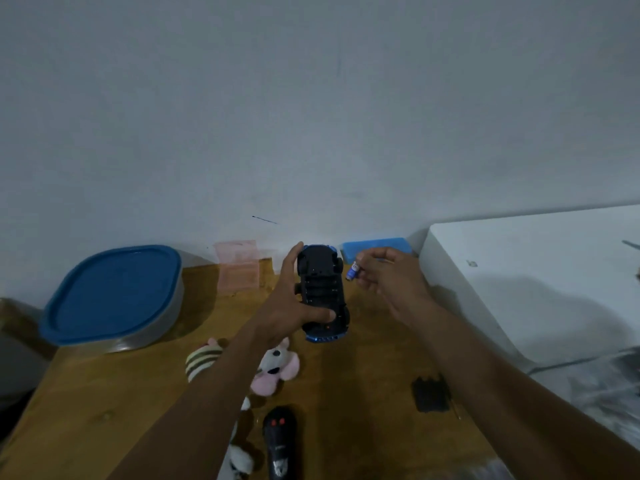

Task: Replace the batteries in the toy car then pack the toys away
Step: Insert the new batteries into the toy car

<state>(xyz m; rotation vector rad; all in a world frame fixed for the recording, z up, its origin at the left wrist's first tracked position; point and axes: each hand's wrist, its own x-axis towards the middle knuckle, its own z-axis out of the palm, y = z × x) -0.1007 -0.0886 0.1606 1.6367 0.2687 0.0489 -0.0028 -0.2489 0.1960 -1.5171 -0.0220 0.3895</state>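
- Gripping the toy car [322,285] from its left side, the left hand [287,306] lays its thumb across the underside near the close end, fingers running up the far flank. Head view: the car is belly-up over the wooden table [104,410].
- Right hand [391,282], just right of the car, pinches a small battery [354,271] at its fingertips; the battery is just beside a far wheel.
- Flat black cover [431,394] lies on the table beside the right forearm.
- Below the left wrist: pink plush [277,367], black remote [278,441].
- Well left of the left hand: tub with blue lid [114,296]. Beyond the right hand: blue box [375,247] against the wall.
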